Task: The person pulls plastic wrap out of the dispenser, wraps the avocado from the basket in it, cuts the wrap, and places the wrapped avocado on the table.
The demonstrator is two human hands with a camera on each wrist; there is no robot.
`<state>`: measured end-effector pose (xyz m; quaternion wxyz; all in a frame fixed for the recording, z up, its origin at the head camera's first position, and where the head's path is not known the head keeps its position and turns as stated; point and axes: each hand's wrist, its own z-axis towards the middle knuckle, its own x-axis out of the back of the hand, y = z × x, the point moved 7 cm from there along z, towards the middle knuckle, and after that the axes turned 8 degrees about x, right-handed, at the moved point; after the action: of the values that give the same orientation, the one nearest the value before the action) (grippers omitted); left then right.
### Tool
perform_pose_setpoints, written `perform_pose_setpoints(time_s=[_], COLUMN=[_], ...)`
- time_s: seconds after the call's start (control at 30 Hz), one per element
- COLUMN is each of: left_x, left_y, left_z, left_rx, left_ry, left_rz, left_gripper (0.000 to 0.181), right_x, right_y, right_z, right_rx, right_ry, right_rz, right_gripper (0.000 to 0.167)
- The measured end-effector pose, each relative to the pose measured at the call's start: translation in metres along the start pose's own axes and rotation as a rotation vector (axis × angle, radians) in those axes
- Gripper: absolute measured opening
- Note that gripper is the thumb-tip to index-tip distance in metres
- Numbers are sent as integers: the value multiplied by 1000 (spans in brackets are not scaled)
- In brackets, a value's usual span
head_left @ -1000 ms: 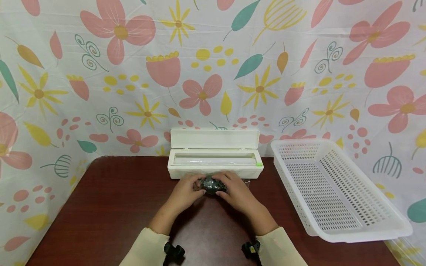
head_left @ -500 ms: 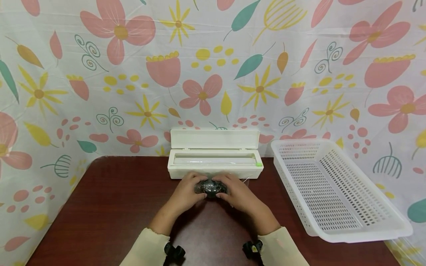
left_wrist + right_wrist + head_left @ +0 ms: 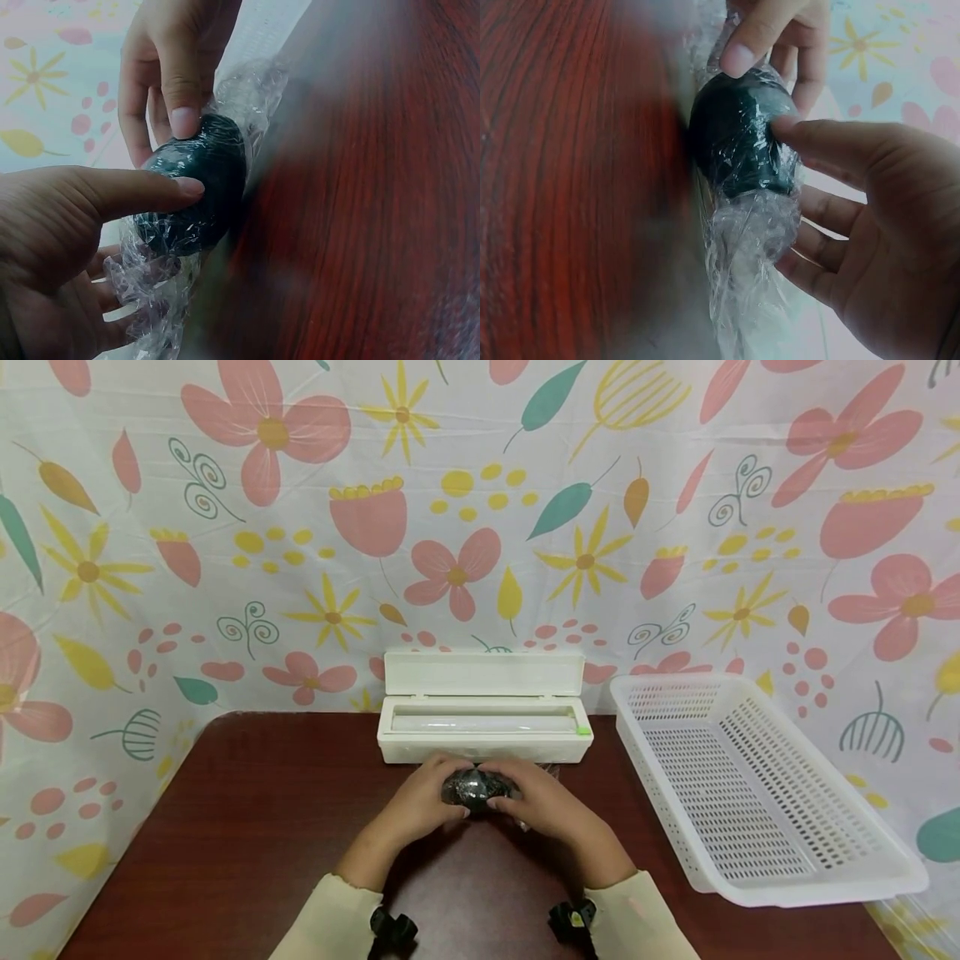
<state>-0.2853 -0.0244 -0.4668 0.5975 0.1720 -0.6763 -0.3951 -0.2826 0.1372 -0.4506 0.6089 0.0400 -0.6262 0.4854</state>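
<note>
Both hands hold a dark green, rounded object [image 3: 476, 788] wrapped in clear cling film [image 3: 746, 247]; its kind is hidden under the shiny wrap. From the left my left hand [image 3: 418, 803] grips it, thumb on the near face and fingers round behind. My right hand [image 3: 542, 798] grips the other side in the same manner. Crumpled film sticks out past both ends of the object, as the two wrist views show. Just beyond the hands stands a white cling film dispenser [image 3: 480, 750], lid up, with a film roll [image 3: 483, 724] inside.
A white perforated plastic basket [image 3: 675, 810] stands on the right of the dark red-brown table [image 3: 247, 827]. Behind the table hangs a flower-patterned cloth [image 3: 465, 468]. The dispenser's raised lid [image 3: 483, 674] is close to that cloth.
The wrapped object has turned a little between the hands and come slightly nearer to the person. The right hand has shifted slightly toward the right. Dispenser and basket stay put.
</note>
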Motion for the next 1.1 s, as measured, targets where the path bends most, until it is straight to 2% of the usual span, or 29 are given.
perform_pose_setpoints(time_s=[0.23,0.47,0.63,0.8,1.1], left_x=[1,0,-1,-2,-4], left_y=[-3,-6,-9,-10,-16], left_z=[2,2,1,1,1], left_rx=[12,39,72,72,100], left_ry=[-11,-38,-74,-102,-159], left_rz=[2,16,-1,-25,-46], left_gripper=[61,59,55,51,51], right_x=[2,1,-1,-2,0], right_y=[-2,-3,-4,-4,-10], right_z=[1,-2,-3,-3,-1], right_rx=[-2,-34,-39,-52,-56], right_ry=[4,3,-12,-24,-13], right_rz=[38,-15,-74,-140,-133], right_gripper=[39,40,47,54,65])
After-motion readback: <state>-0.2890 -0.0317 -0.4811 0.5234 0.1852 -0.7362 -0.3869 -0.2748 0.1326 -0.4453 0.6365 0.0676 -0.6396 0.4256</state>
